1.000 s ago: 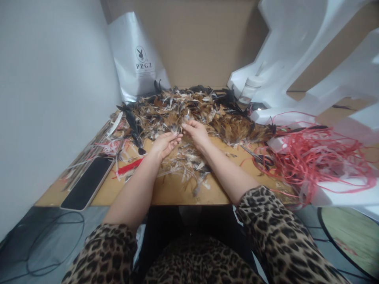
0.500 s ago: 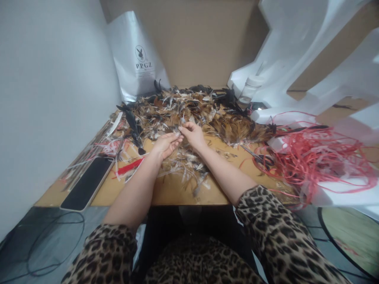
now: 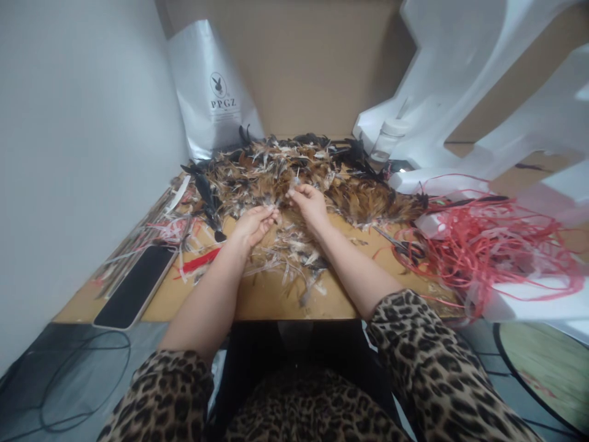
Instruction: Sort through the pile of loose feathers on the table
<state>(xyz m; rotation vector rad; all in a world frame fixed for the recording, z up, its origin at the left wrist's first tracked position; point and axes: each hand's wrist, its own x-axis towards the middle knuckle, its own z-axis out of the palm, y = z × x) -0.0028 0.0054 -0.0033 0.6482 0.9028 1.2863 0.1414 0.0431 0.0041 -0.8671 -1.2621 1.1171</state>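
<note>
Brown and black feathers [image 3: 271, 166], heaped on a tabletop [image 3: 271, 301], right hand [image 3: 311, 205] pinched on a pale tuft [image 3: 295, 183]; left hand [image 3: 254, 226] curled, hold too small to tell.

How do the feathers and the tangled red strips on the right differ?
The feathers are mostly brown and black; the strips are mostly red. The feathers look short and tufted, while the strips are long and looping. Both lie in untidy heaps.
</note>
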